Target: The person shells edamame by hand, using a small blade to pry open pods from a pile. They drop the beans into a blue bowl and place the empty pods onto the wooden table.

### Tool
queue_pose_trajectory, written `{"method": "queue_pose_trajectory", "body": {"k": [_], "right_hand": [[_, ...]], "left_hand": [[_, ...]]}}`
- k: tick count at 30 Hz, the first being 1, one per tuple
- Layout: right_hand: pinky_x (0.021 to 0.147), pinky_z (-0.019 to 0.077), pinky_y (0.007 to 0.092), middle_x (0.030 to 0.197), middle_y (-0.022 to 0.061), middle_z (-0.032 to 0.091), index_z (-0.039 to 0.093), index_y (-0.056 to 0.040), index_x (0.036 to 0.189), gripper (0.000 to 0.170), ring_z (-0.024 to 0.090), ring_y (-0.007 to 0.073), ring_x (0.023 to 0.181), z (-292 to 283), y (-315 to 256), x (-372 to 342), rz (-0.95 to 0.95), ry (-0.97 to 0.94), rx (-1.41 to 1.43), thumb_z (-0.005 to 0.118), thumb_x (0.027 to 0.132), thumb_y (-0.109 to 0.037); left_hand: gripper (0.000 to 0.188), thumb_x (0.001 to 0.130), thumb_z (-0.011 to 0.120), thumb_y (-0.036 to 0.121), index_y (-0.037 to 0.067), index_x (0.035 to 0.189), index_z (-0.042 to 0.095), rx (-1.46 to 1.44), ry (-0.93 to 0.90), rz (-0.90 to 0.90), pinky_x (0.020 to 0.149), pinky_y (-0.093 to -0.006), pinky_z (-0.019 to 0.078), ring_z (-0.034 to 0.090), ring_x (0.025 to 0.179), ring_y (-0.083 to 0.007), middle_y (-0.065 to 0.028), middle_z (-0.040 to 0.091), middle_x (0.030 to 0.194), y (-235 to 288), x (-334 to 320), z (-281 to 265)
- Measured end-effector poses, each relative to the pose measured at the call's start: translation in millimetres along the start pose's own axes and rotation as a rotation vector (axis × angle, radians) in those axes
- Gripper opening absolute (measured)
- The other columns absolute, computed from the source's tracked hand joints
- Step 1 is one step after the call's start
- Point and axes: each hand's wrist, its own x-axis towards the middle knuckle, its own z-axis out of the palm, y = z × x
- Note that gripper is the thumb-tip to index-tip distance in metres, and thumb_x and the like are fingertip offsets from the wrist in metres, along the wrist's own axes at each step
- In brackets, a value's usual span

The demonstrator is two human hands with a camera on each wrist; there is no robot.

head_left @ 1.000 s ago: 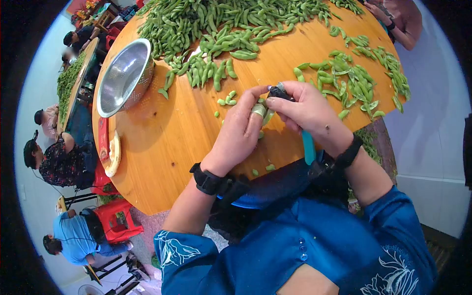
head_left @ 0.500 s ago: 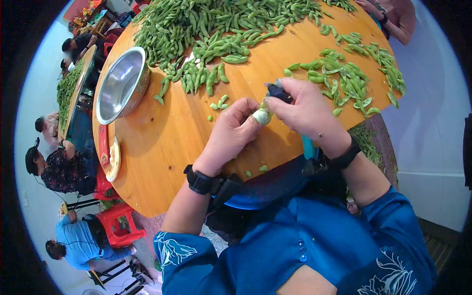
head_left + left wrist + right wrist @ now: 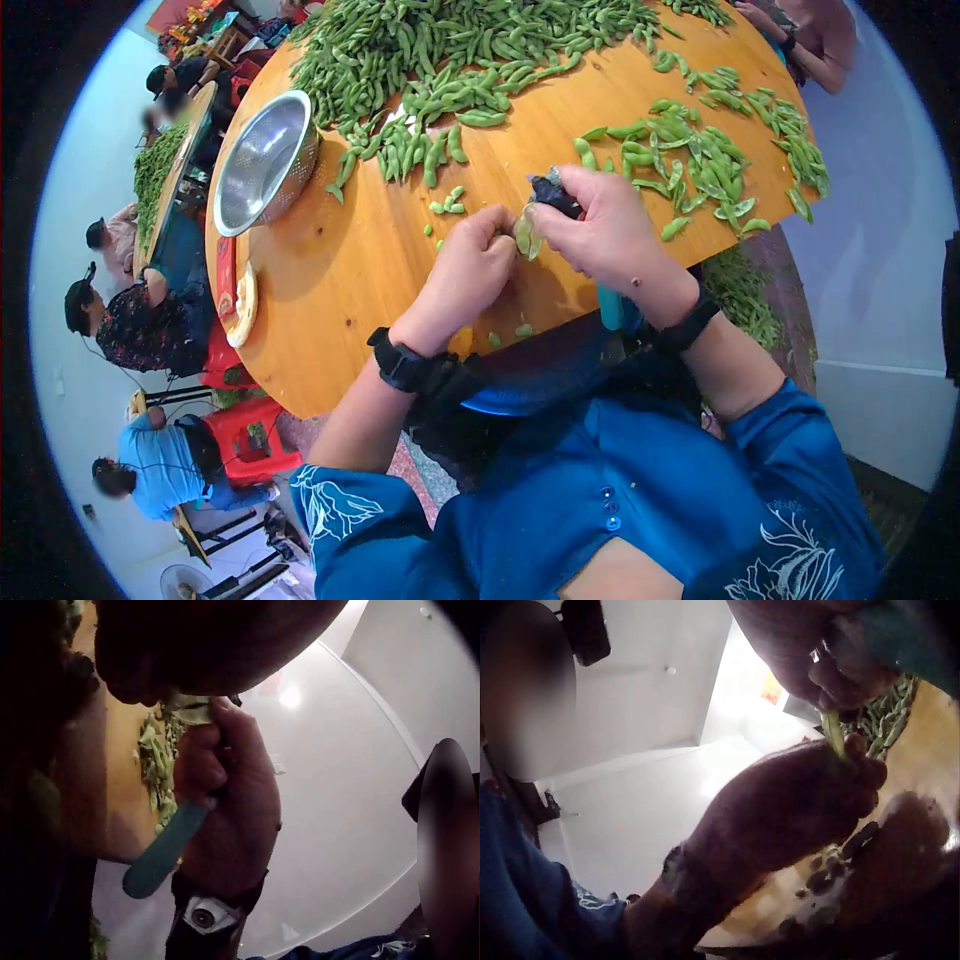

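Over the table's near part, the left hand (image 3: pixel 468 268) pinches one end of a pale green pod (image 3: pixel 528 232). The right hand (image 3: pixel 612 228) curls round a tool whose teal handle (image 3: pixel 610 306) sticks out below the palm; something dark covers its thumb and finger area. Its thumb meets the pod's other side. In the left wrist view the teal handle (image 3: pixel 166 851) juts from the right hand (image 3: pixel 232 802). The right wrist view shows the pod (image 3: pixel 833 735) between both hands. Several shelled beans (image 3: pixel 450 203) lie just beyond the left hand.
A large heap of pods (image 3: pixel 430 50) covers the table's far side. Opened pods (image 3: pixel 690 160) lie at the right. A metal colander (image 3: pixel 265 165) and a red packet (image 3: pixel 226 275) stand left. A blue basin (image 3: pixel 540 380) is below the near edge. Other people sit leftward.
The hands were close together a second ago; they moved slightly apart, and a flattened pale pod now shows between them. The teal handle shifted slightly left.
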Motion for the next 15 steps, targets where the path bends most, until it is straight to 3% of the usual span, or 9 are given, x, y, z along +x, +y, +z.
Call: {"method": "queue_pose_trajectory", "body": {"k": [1, 2, 4, 5, 7, 9, 11, 13, 15], "right_hand": [[0.047, 0.0381, 0.0304, 0.057, 0.0064, 0.05, 0.052, 0.0005, 0.073, 0.02, 0.048, 0.0117, 0.05, -4, 1, 1, 0.034, -0.022, -0.031, 0.061, 0.08, -0.015], [0.046, 0.039, 0.0249, 0.059, -0.0003, 0.051, 0.052, -0.0015, 0.075, 0.017, 0.049, 0.0065, 0.051, -11, 3, 3, 0.067, -0.04, -0.063, 0.06, 0.083, -0.014], [0.049, 0.0402, 0.0256, 0.062, 0.0, 0.052, 0.054, -0.001, 0.08, 0.014, 0.049, 0.0075, 0.055, -29, 17, 6, -0.032, -0.003, -0.199, 0.059, 0.083, -0.013], [0.053, 0.0414, 0.0263, 0.066, 0.0003, 0.053, 0.056, -0.0006, 0.085, 0.013, 0.05, 0.0086, 0.059, -40, 25, 6, -0.124, 0.036, -0.338, 0.059, 0.083, -0.013], [0.053, 0.0409, 0.0297, 0.066, 0.006, 0.054, 0.059, 0.0007, 0.088, 0.016, 0.05, 0.0127, 0.059, -61, 40, 3, -0.117, 0.061, -0.279, 0.058, 0.082, -0.014], [0.054, 0.0404, 0.033, 0.065, 0.0116, 0.055, 0.061, 0.0019, 0.091, 0.02, 0.051, 0.0168, 0.058, -79, 47, -1, -0.106, 0.085, -0.224, 0.056, 0.081, -0.015], [0.056, 0.0416, 0.0296, 0.066, 0.0044, 0.054, 0.06, -0.0001, 0.108, 0.028, 0.051, 0.0117, 0.061, -93, 44, -8, 0.011, 0.098, -0.243, 0.054, 0.083, -0.012], [0.054, 0.0413, 0.0273, 0.066, 0.0013, 0.052, 0.059, -0.0008, 0.112, 0.029, 0.05, 0.0091, 0.06, -103, 46, -10, 0.085, 0.066, -0.172, 0.054, 0.085, -0.01], [0.053, 0.041, 0.025, 0.066, -0.0018, 0.05, 0.059, -0.0016, 0.115, 0.03, 0.048, 0.0064, 0.058, -106, 45, -12, 0.159, 0.035, -0.102, 0.053, 0.086, -0.009]], "left_hand": [[0.012, 0.08, 0.046, 0.005, -0.002, 0.083, 0.055, 0.035, 0.046, -0.021, 0.063, -0.0334, 0.0451, 0.056, 0.068, -0.0229, -0.0137, 0.056, 0.073, 2, 0, -1], [0.012, 0.08, 0.046, 0.005, -0.002, 0.083, 0.055, 0.041, 0.05, -0.018, 0.063, -0.0334, 0.0451, 0.056, 0.068, -0.0229, -0.0137, 0.056, 0.073, 3, -1, -2], [0.013, 0.08, 0.046, 0.002, 0.001, 0.081, 0.059, 0.34, 0.162, 0.271, 0.058, -0.0277, 0.0445, 0.054, 0.062, -0.0166, -0.0065, 0.056, 0.069, 3, -7, -7], [0.013, 0.08, 0.046, 0.002, 0.001, 0.081, 0.059, 0.347, 0.167, 0.273, 0.058, -0.0277, 0.0445, 0.054, 0.062, -0.0166, -0.0065, 0.056, 0.069, 0, -9, -10], [0.011, 0.078, 0.051, 0.004, -0.001, 0.081, 0.061, 0.787, 0.283, 0.569, 0.065, -0.034, 0.0474, 0.059, 0.069, -0.0267, -0.0121, 0.06, 0.073, -5, -10, -18], [0.011, 0.078, 0.054, 0.007, -0.001, 0.082, 0.061, 0.809, 0.333, 0.572, 0.066, -0.0363, 0.0479, 0.059, 0.07, -0.0292, -0.0128, 0.061, 0.074, -2, -5, -23], [0.012, 0.079, 0.058, 0.009, -0.001, 0.083, 0.062, 0.829, 0.383, 0.571, 0.067, -0.0385, 0.0485, 0.06, 0.071, -0.0316, -0.0135, 0.062, 0.075, 3, 4, -26], [0.019, 0.077, 0.063, 0.016, -0.002, 0.083, 0.062, 0.611, 0.438, 0.143, 0.069, -0.0421, 0.0486, 0.06, 0.072, -0.0347, -0.0153, 0.063, 0.076, 13, 28, -30], [0.02, 0.078, 0.063, 0.018, -0.002, 0.081, 0.061, 0.708, 0.456, 0.095, 0.07, -0.0436, 0.0486, 0.061, 0.076, -0.0367, -0.0186, 0.063, 0.079, 12, 58, -39]]}}
